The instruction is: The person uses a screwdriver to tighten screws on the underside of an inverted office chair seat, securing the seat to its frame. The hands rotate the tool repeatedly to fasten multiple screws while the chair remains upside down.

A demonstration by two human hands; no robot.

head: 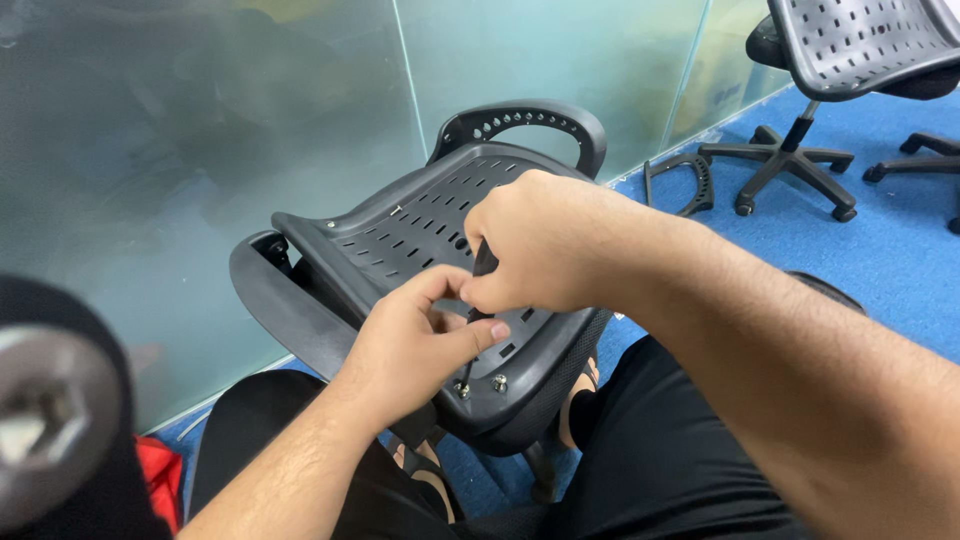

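**A:** Looking at the biggest bit first: black plastic chair back (400,235), slotted all over, lying tilted across the lap with its curved handle loop (530,118) pointing away toward the frosted glass wall (180,150). Padded mesh edge (545,385) wrapping under the near rim. Armrest piece (275,300) sticking out on the left side, below the shell.

**B:** And the hands?

**A:** Both right on the near edge of it. Right hand (545,245) coming in from the right with the forearm across the lap, knuckles up, fingers curled tight round a thin dark tool (478,300), most likely a hex key or small driver, can't tell which. Tool standing nearly upright, tip down at a screw (462,388) near the rim. Left hand (415,350) reaching up from below, thumb (480,335) pressed against the shaft, other fingers folded in narrow and resting on the plastic.

**B:** Any other hardware?

**A:** Second silver screw (498,382) just beside the first one, both sitting in the shell's lower edge.

**B:** Background stuff?

**A:** Blue carpet (880,250), another black office chair (850,60) on its wheeled base well off to the right, a loose armrest loop (685,180) lying on the floor near the glass. Blurry dark thing with a metal socket (50,410) very close at bottom left.
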